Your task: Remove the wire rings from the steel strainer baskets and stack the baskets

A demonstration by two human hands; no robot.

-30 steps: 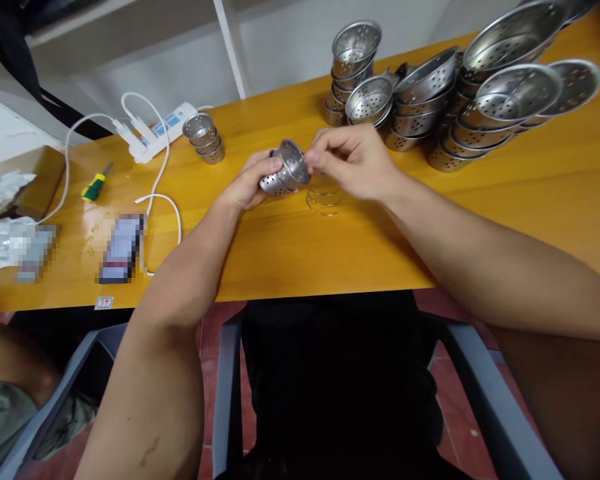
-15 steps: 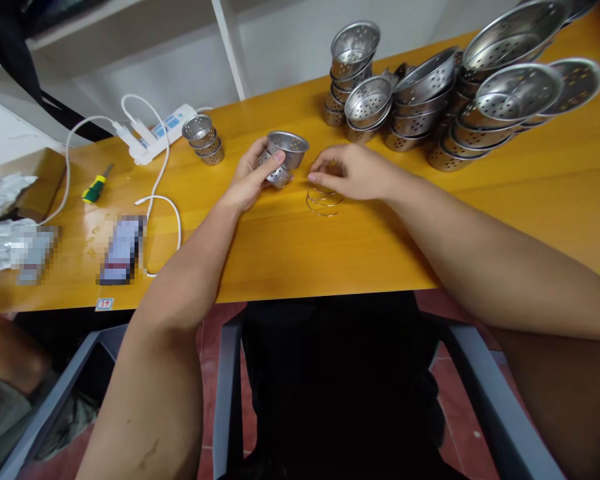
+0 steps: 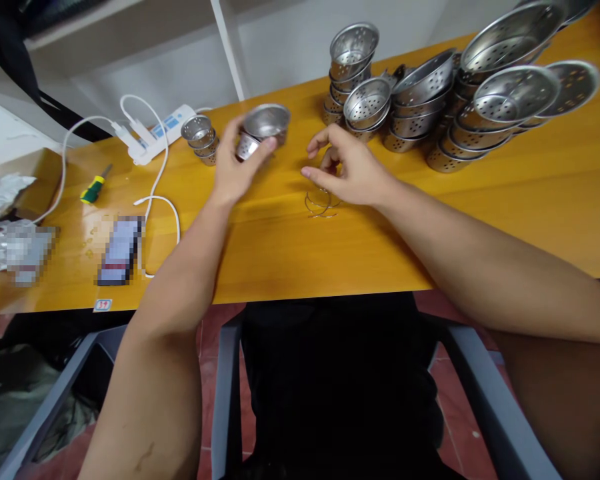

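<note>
Orange-brown wooden surface (image 3: 275, 267) ran left to right below a pale shelf unit (image 3: 285, 60), its top cut off. Left hand (image 3: 230, 163) gripped two metal cups (image 3: 267, 127), thumb along the near side, the wider one opening upward. Both soft with blur; fingers on the far side mostly hidden. Could not tell whether the cups were nested or touched the surface. Position: left of centre, just right of a small cup stack (image 3: 199, 133).

Right hand (image 3: 320, 160) stood near the cups but apart, fingers loosely curled, a fair gap between thumb and forefinger. Thin coiled wire (image 3: 323, 215) lay just on its near side; far end passed out of sight by the hand, contact unclear.

Far right, stacks of perforated cups (image 3: 415, 125) overlapped, rear ones largely covered, the farthest cut by the top edge. Far left: power strip (image 3: 157, 137), its print too small to read, and a green-and-yellow screwdriver (image 3: 94, 190). Phone (image 3: 121, 250) nearer, screen pixelated. At the left edge another person was cut off, grey-green cloth (image 3: 25, 400) partly behind a chair arm (image 3: 63, 400).
</note>
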